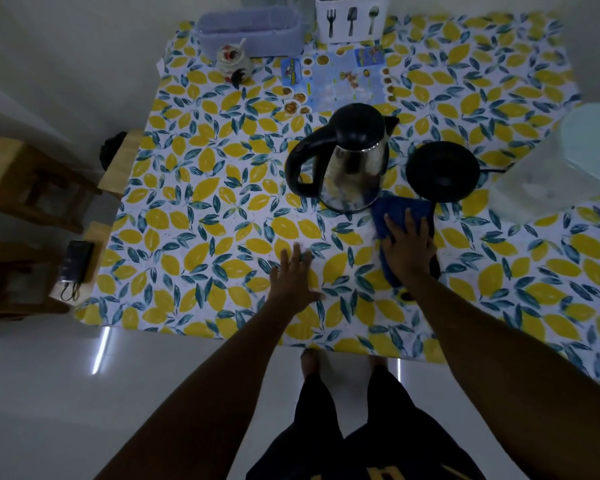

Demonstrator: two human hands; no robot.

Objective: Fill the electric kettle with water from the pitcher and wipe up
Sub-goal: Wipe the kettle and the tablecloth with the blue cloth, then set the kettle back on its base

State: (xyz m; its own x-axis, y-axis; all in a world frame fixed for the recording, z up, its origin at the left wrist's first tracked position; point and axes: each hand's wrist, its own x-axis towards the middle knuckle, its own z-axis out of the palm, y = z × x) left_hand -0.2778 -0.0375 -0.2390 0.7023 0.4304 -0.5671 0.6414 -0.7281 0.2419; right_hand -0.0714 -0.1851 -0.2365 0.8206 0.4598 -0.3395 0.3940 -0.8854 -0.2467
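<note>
Wiping beside the electric kettle [354,157], off its base [442,171], lid down. Right hand [409,245] flat, pressing the blue cloth [400,211], not clenched. Left hand [293,275] spread, empty, on tablecloth [194,209]. Pitcher [561,164] far right. Risk: a forward sweep nudging the kettle, slopping water.

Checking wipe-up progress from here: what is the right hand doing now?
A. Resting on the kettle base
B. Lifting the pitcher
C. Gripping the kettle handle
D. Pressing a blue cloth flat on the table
D: the right hand lies spread on the blue cloth on the tablecloth, just in front of the kettle, not touching it.
</note>
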